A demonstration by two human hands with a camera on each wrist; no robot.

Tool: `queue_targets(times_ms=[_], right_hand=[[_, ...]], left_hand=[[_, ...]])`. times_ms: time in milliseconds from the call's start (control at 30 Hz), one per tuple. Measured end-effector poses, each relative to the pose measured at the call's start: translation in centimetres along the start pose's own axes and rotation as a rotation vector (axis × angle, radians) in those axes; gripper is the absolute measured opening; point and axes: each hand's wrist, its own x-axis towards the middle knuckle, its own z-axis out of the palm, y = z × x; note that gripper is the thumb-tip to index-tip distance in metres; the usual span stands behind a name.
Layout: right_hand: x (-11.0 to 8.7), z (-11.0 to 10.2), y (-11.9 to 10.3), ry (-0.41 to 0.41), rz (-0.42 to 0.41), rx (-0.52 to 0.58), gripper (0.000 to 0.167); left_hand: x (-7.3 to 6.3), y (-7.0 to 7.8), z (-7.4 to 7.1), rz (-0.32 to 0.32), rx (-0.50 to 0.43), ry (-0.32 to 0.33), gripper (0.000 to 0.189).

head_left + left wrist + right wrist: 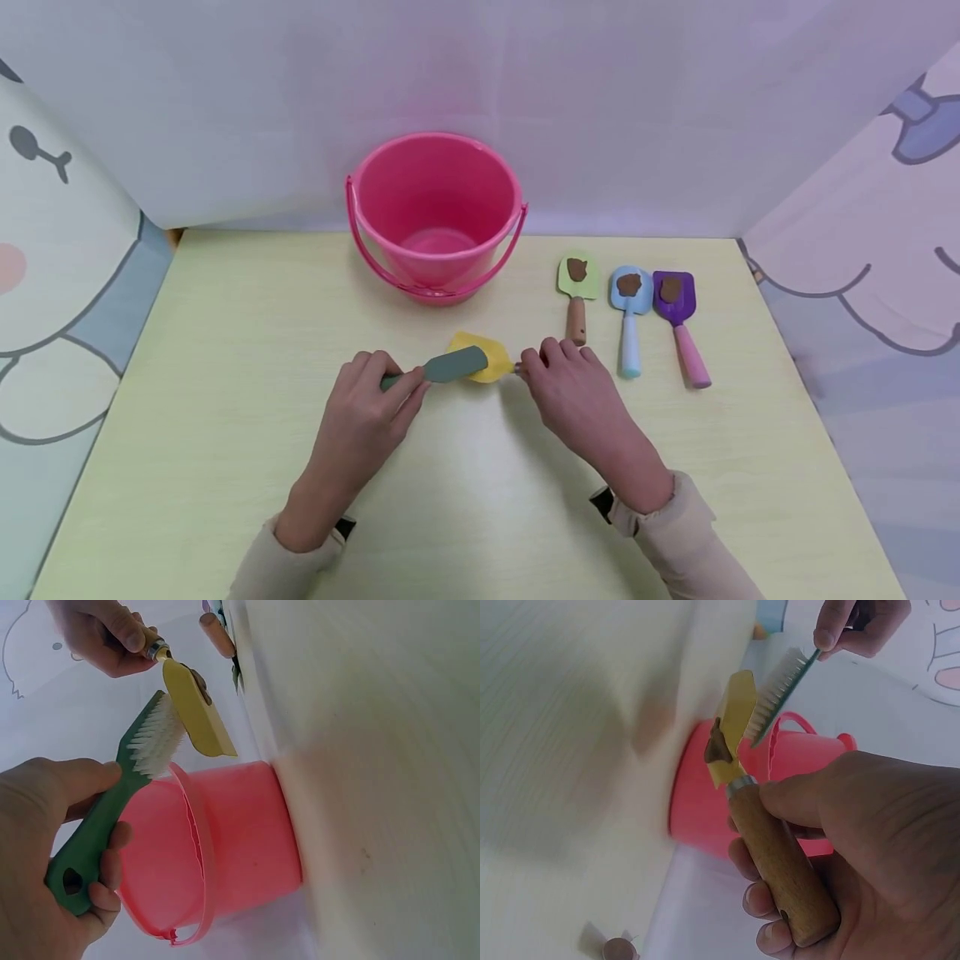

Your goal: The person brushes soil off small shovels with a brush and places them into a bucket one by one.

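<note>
My left hand (367,408) grips the green handle of a scrub brush (101,825), its white bristles (159,739) turned down toward a toy shovel. That shovel has a yellow blade (487,360) and a wooden handle (780,862), which my right hand (573,400) holds with curled fingers. In the head view the brush head overlaps the blade; in both wrist views the bristles are right at its upper face. A brown patch (718,742) sits on the blade's underside, facing the table. The shovel is held above the tabletop, hidden from below in the head view.
Behind the hands a pink bucket (438,275) stands at the table's back edge, its handle lowered to the front. To the right lie a green shovel (588,285), a blue shovel (631,342) and a purple shovel (690,354), each with a brown patch.
</note>
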Motion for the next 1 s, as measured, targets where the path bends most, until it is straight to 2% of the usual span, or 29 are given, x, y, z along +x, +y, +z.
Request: queue_targets(times_ms=[100,267,833,1000], right_hand=[[0.02,-0.12,-0.19,0.003,0.0,-0.002,0.018],[-0.06,-0.17,-0.28,0.024,-0.004,-0.016,0.019],[-0.37,-0.13,-0.22,0.007,0.004,-0.02,0.019],[-0.5,0.05,-0.15,0.004,0.001,-0.022,0.018]], left_hand=[[0.07,0.19,0.12,0.032,0.01,-0.007,0.03],[0.09,0.2,0.4,0.044,0.027,0.01,0.034],[-0.22,-0.22,0.53,0.009,0.053,-0.023,0.035],[-0.32,-0.55,0.3,0.013,0.047,-0.009,0.036]])
